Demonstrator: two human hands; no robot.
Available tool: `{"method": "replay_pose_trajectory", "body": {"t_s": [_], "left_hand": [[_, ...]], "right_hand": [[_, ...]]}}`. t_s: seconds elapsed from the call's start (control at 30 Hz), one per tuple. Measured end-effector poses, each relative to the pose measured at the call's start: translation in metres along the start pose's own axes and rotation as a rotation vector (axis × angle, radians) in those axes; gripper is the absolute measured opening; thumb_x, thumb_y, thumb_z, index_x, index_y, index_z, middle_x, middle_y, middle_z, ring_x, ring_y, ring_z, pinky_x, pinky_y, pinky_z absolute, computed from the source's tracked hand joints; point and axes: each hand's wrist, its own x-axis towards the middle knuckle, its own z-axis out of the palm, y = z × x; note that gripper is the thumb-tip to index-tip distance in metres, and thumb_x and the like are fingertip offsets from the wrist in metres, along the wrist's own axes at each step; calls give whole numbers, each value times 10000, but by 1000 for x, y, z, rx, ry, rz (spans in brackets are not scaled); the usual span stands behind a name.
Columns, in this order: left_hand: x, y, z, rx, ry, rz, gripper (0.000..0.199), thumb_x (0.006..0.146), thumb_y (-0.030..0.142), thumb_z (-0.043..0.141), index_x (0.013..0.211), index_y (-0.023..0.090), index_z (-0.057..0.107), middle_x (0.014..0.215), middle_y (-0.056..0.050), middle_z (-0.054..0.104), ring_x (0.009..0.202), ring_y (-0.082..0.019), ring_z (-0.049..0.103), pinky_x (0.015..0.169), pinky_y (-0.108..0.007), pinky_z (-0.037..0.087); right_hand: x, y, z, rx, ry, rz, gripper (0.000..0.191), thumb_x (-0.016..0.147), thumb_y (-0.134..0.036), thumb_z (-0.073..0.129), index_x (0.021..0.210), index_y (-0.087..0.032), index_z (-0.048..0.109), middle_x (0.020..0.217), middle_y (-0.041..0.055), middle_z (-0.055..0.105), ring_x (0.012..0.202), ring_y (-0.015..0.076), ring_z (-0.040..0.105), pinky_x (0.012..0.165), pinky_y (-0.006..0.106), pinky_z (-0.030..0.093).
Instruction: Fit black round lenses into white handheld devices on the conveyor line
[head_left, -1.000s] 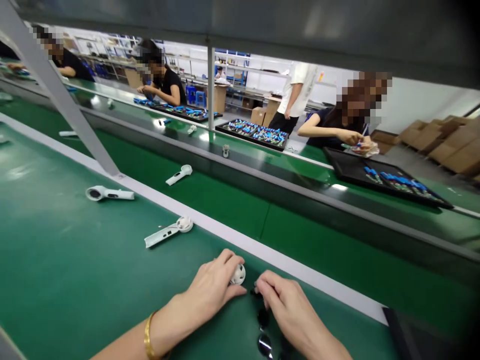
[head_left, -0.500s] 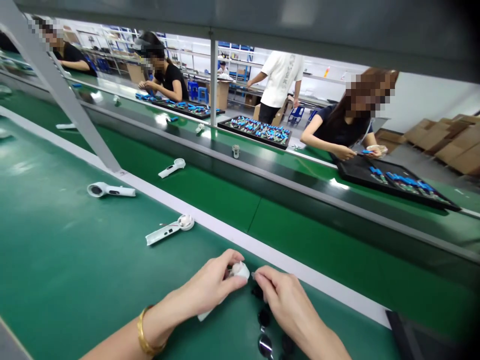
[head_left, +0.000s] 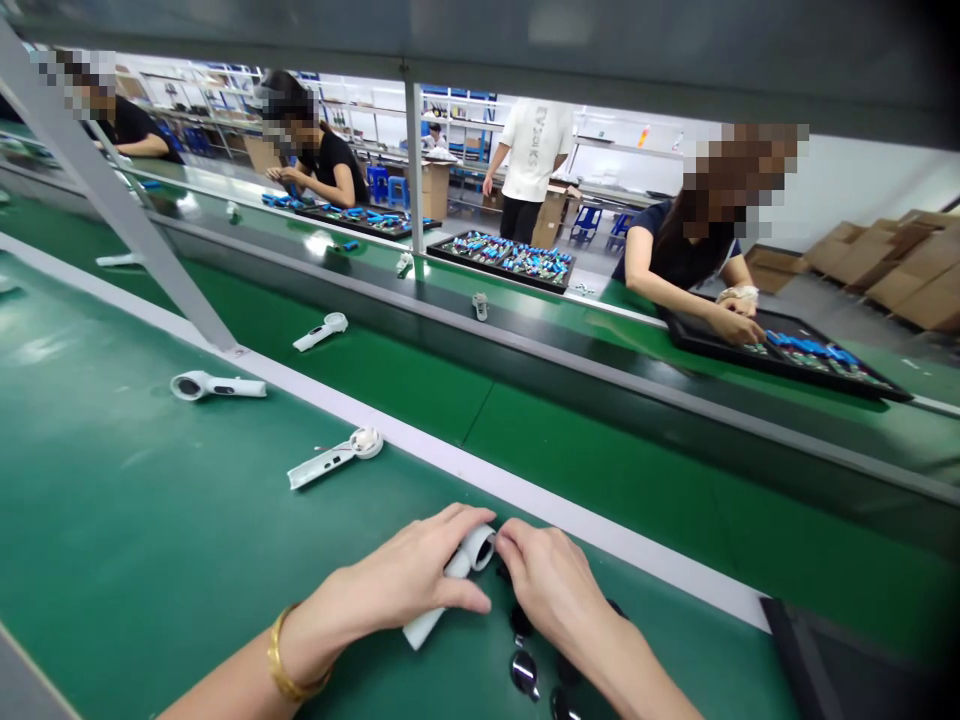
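Clasping a white plastic handle just short of the white edge strip of the green surface, the left hand wraps its shaft, the fingers curled over the top and lying close together. The right hand meets the hollow round end of that handle, its fingers bunched and pressed against the rim, though the exact pinch is partly hidden. A gold bangle circles the left wrist. Two more white handles lie on the surface to the left: one has a round head and a slotted shaft, and the other shows a dark opening in its round end. A third white handle rests on the next belt beyond the strip. These pieces look further assembled, but how far cannot be told. Dark glossy round parts lie loose just below the right hand, so some parts appear unfitted. Across the belts, a co-worker's hand reaches over a black tray of blue-topped parts.
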Motion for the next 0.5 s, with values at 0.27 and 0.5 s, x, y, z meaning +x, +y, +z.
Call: {"method": "replay_pose_trajectory", "body": {"t_s": [0.27,0.5], "left_hand": [[2,-1,8,335,138,-3,461,816,161,556,1257,219,435,1152,-68,486,1033,-224,515,901,-371,443],[7,-4,14,321,168,39,506,841,126,468,1329,205,362,1190,-90,467,1063,-225,492,938,-386,435]], "right_hand": [[5,-1,1,-110,12,-2,293,943,-255,344,896,-209,629,785,81,706,753,239,664,607,300,382],[15,-4,3,-201,50,-82,301,933,-219,324,926,-197,624,757,102,705,714,260,676,583,311,399]]}}
